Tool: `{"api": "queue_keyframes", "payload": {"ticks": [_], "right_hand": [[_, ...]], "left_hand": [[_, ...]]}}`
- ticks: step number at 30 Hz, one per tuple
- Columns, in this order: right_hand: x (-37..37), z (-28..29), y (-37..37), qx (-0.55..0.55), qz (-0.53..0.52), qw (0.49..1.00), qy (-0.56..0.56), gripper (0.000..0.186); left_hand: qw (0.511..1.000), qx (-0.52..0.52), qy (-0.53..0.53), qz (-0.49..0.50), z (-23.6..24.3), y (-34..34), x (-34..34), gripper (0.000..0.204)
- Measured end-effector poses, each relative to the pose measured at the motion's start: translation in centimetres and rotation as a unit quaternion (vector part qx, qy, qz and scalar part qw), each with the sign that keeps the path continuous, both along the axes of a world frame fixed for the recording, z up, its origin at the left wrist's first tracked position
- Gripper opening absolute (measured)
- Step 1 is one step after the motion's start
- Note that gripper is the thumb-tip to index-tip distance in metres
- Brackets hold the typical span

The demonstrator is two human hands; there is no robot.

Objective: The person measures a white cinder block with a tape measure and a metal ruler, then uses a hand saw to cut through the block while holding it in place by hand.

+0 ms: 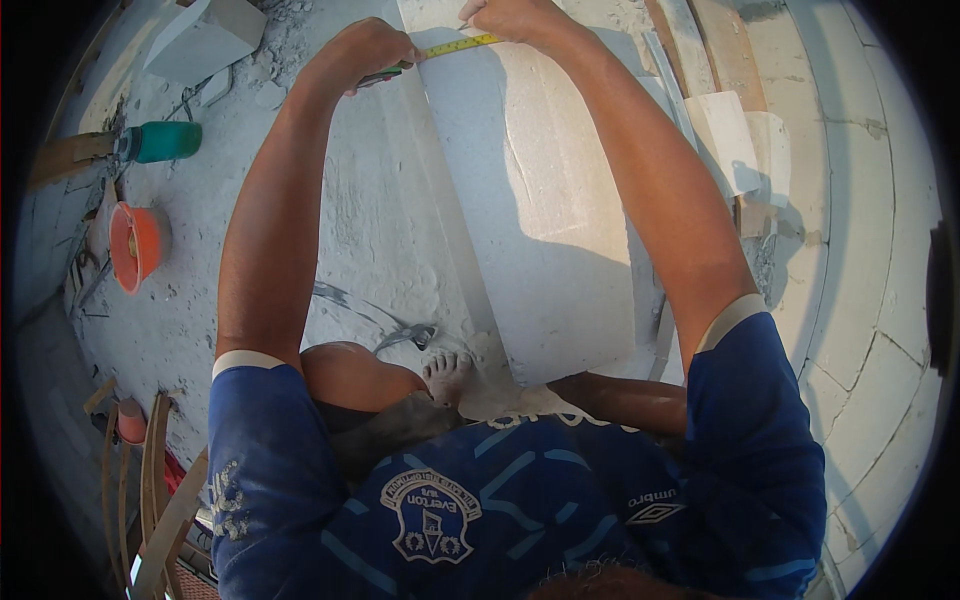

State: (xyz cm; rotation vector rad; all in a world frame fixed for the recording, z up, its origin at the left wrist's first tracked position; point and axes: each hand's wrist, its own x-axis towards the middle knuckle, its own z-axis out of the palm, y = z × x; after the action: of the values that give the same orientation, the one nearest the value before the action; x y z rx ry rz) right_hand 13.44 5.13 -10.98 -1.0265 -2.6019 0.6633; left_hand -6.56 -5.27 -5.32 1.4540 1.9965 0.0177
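A yellow tape measure (460, 46) is drawn out between my hands, across the far end of a long white block (520, 170). My left hand (368, 52) is closed around the tape's case, of which a dark and green bit shows under the fingers. At the other end, my right hand (515, 20) pinches near the blade; a small pointed thing sticks out by its fingertips, too small to name. The block lies lengthwise between my legs, partly in shadow, with my bare foot (448, 376) beside its near end.
At the left lie a teal bottle (168, 141) and an orange bucket (140, 245). A cut white block (208, 40) sits among rubble at the far left. Wooden strips (155, 490) lean at the lower left. Planks (725, 50) and white offcuts (722, 140) line the right, before a block wall (870, 220).
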Motion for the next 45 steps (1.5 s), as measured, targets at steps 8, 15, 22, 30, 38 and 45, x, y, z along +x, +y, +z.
{"api": "queue_keyframes", "payload": {"ticks": [8,15,22,30,38,45], "right_hand": [[0.6,1.5,0.0,0.069,0.115,0.978,-0.162,0.021],[0.8,4.6,-2.1,-0.114,-0.030,0.988,-0.101,0.025],[0.7,4.6,-2.1,-0.125,-0.033,0.987,-0.095,0.024],[0.3,4.4,-2.0,-0.072,0.043,0.990,-0.116,0.025],[0.5,4.3,-1.7,-0.078,0.054,0.988,-0.119,0.025],[0.5,4.9,-2.2,-0.109,0.017,0.987,-0.117,0.023]], "left_hand": [[1.000,0.005,0.014,0.006,0.1,-0.1,0.4,0.043],[0.997,0.069,-0.028,-0.016,2.8,-2.2,-0.1,0.041],[0.999,0.001,-0.045,-0.012,3.2,-1.2,1.6,0.042],[1.000,0.009,0.002,0.025,2.3,-0.9,1.8,0.043],[0.999,0.031,0.006,0.024,2.8,-1.4,2.2,0.043],[0.999,-0.003,0.019,0.027,1.0,-0.3,0.9,0.041]]}}
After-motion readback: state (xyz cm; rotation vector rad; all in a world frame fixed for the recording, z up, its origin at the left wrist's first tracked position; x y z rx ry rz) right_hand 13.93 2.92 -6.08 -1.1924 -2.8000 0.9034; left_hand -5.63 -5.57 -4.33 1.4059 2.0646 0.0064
